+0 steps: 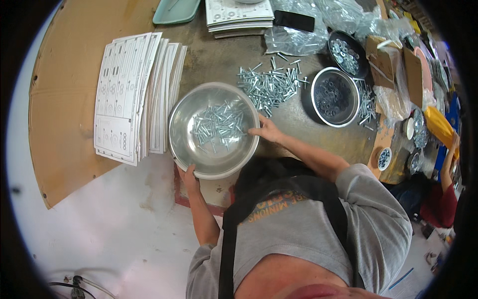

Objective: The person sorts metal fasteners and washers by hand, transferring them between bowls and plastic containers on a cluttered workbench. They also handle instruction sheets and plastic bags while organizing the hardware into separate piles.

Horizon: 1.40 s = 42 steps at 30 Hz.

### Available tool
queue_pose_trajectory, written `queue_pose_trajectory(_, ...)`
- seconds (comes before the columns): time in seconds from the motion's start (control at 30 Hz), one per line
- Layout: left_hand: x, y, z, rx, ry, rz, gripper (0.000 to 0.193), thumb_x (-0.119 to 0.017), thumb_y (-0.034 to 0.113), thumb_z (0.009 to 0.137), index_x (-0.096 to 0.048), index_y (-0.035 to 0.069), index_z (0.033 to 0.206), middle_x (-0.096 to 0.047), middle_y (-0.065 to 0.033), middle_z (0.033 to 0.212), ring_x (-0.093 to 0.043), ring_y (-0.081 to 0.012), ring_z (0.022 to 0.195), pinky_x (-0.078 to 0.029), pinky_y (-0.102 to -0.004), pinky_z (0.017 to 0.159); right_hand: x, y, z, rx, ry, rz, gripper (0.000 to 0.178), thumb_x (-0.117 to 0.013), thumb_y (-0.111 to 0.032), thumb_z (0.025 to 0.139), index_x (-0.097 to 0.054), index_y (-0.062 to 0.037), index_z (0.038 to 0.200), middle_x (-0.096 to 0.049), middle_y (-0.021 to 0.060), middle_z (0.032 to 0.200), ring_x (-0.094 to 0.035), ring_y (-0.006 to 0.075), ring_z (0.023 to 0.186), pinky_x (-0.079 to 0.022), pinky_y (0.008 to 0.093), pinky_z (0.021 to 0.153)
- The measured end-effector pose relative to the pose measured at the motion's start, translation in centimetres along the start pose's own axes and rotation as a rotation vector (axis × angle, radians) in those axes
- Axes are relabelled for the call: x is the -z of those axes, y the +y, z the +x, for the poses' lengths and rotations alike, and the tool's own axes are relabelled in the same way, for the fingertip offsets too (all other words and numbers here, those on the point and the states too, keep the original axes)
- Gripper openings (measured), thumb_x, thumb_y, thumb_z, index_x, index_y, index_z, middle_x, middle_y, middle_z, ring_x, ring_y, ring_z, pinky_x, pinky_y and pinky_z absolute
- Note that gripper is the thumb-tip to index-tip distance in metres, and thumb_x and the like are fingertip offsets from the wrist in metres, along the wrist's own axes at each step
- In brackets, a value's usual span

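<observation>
A wide steel bowl is between my hands, with many silvery screws lying in its bottom. My left hand grips the near left rim, its fingers mostly hidden under the bowl. On the right side, my right hand holds the rim, thumb over the edge and fingers outside. Just beyond the bowl, a loose pile of similar screws lies on the dark table.
Stacks of printed cards stand at the left beside a brown board. To the right are a bowl of dark washers and a black bowl of metal washers. A phone lies on plastic bags. A co-worker's arm shows far right.
</observation>
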State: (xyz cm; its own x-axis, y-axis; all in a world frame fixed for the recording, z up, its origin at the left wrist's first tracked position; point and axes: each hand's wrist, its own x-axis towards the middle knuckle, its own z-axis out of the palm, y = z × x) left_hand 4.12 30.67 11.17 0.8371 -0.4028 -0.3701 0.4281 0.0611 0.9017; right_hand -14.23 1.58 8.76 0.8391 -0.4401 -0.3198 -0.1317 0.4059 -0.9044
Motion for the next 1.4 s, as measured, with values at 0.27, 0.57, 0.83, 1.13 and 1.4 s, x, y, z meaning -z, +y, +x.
queue_pose_trajectory(0.27,-0.2,-3.1,2.2,-0.018,0.238,0.088,0.043,-0.053,0.001,0.079,-0.044,-0.001,0.122,-0.053,-0.0096,0.114,-0.051,-0.0185,0.101,-0.038,-0.0319,0.089,13.3,-10.4,12.8,-0.072,0.257,-1.261,0.04,-0.061,-0.034,0.079,-0.059,-0.0072,0.108,-0.062,0.0185,0.1,-0.059,0.0312,0.094,-0.046,0.04,0.083)
queue_pose_trajectory(0.57,0.2,-2.7,3.0,0.046,0.364,0.208,0.037,-0.058,0.019,0.086,-0.051,-0.004,0.114,-0.058,-0.0089,0.103,-0.055,-0.0162,0.09,-0.044,-0.0289,0.079,25.8,-24.9,20.8,-0.095,0.224,-1.913,0.109,-0.08,-0.025,0.052,-0.018,-0.0184,0.141,-0.043,0.0147,0.128,-0.044,0.0352,0.116,-0.041,0.049,0.09)
queue_pose_trajectory(0.83,-0.2,-3.5,0.7,0.299,0.295,0.013,0.041,-0.06,0.023,0.085,-0.05,-0.001,0.116,-0.058,-0.0095,0.104,-0.057,-0.0186,0.092,-0.047,-0.0305,0.078,23.9,-22.9,14.6,-0.027,0.506,-1.613,0.09,-0.073,-0.026,0.057,-0.032,-0.0101,0.135,-0.053,0.0207,0.111,-0.052,0.0373,0.102,-0.044,0.0429,0.086)
queue_pose_trajectory(1.13,0.0,-3.0,1.3,0.233,0.39,0.111,0.035,-0.061,0.02,0.084,-0.054,-0.003,0.109,-0.059,-0.0093,0.097,-0.056,-0.0182,0.082,-0.046,-0.0312,0.071,11.4,-24.3,17.3,0.223,0.39,-1.379,0.079,-0.071,-0.032,0.056,-0.044,-0.0087,0.127,-0.055,0.0183,0.108,-0.055,0.0331,0.099,-0.045,0.0389,0.085)
queue_pose_trajectory(1.4,0.5,-3.0,1.5,0.202,0.368,0.13,0.036,-0.06,0.017,0.085,-0.053,-0.004,0.112,-0.058,-0.0073,0.102,-0.053,-0.0157,0.091,-0.042,-0.0284,0.08,3.4,-23.8,30.4,0.479,0.756,-1.537,0.066,-0.072,-0.03,0.06,-0.049,-0.0105,0.119,-0.053,0.0147,0.111,-0.052,0.0325,0.102,-0.045,0.0415,0.083)
